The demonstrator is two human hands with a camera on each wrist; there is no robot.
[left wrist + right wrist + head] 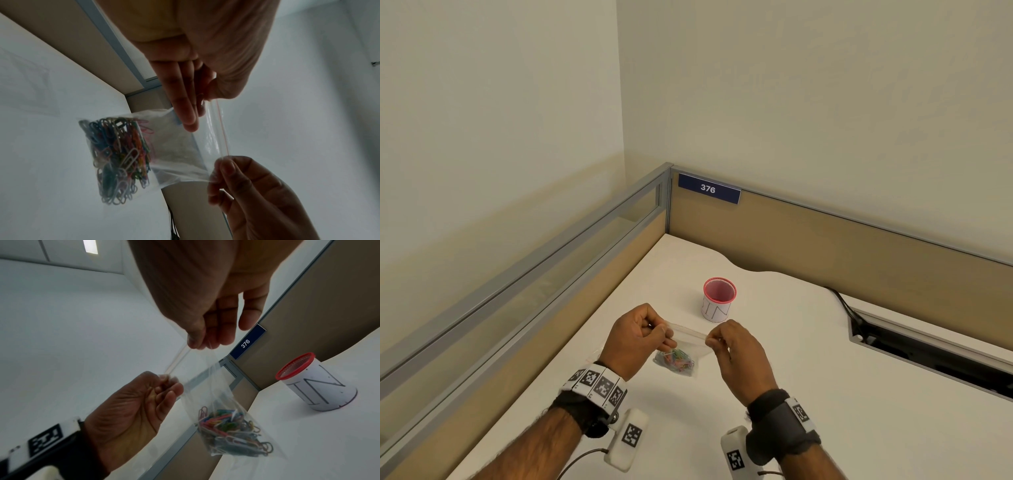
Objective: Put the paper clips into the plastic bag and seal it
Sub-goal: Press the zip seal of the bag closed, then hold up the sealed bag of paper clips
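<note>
Just in front of the pink-rimmed cup, the left hand and right hand each pinch a top corner of the plastic bag, fingers curled tight, bag stretched between them above the white desk. The paper clips sit bunched in the bag's bottom. Behind the cup, a tan partition with a "376" sign.

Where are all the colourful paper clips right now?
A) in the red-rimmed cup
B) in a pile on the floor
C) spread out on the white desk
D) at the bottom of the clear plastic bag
D: the colourful paper clips sit bunched at the bottom of the clear plastic bag, which both hands hold up by its top corners.
</note>
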